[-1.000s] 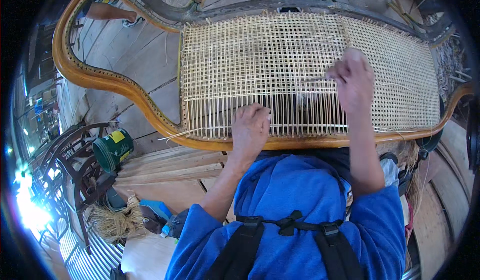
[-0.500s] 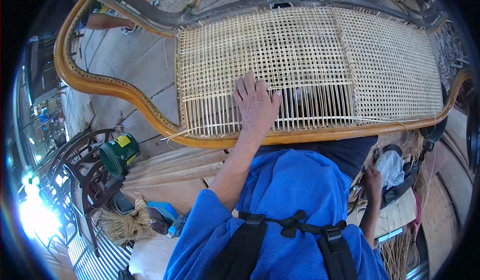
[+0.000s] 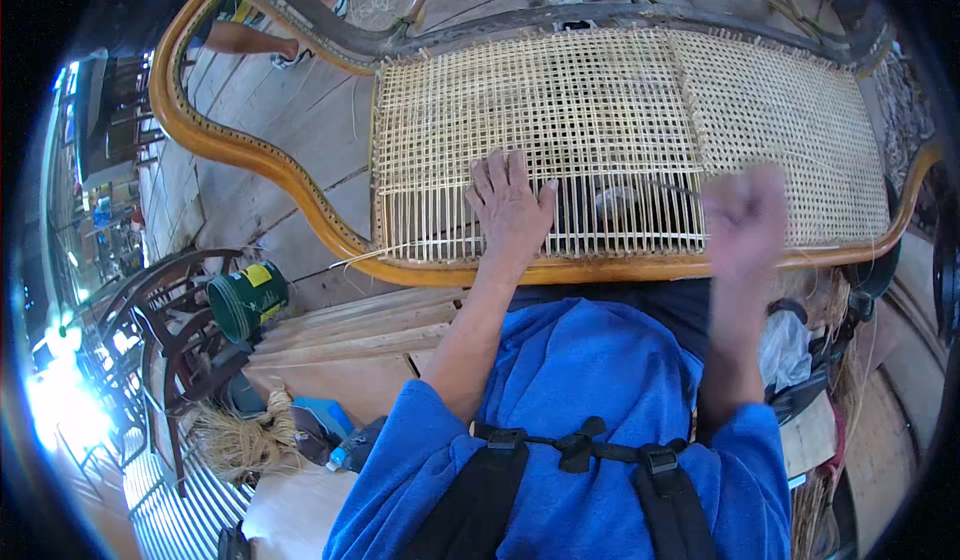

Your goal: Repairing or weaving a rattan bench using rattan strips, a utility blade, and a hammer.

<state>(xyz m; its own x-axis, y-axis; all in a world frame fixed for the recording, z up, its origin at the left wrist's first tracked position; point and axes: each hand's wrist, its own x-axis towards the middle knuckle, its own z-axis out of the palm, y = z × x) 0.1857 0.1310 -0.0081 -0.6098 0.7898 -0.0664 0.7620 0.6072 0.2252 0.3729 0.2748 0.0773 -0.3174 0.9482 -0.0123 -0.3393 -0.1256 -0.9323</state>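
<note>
A pale cane mesh [image 3: 530,100] is stretched across the curved, varnished wooden frame [image 3: 560,270] in front of me. My left hand [image 3: 510,205] lies on the mesh with fingers spread, where the close weave meets a band of bare upright strands [image 3: 430,225]. Over the right part of the near rail hovers my right hand [image 3: 745,220], smeared by motion and closed like a fist. From it a thin dark rod [image 3: 672,188] points left over the open strands; its tip is hard to make out. One long loose cane strip [image 3: 600,237] runs across the strands near the rail.
At the left stand a green bucket [image 3: 248,300] and dark chair frames [image 3: 165,350]. Bundled cane fibre [image 3: 245,440] lies below them. Wooden boards [image 3: 360,335] are beside my left arm. A clear plastic bag [image 3: 785,345] sits at the right. Another person's leg [image 3: 245,40] shows at upper left.
My right hand has come up from beside the plastic bag to above the frame, now with a thin dark rod. My left hand stays on the mesh. The view has shifted slightly.
</note>
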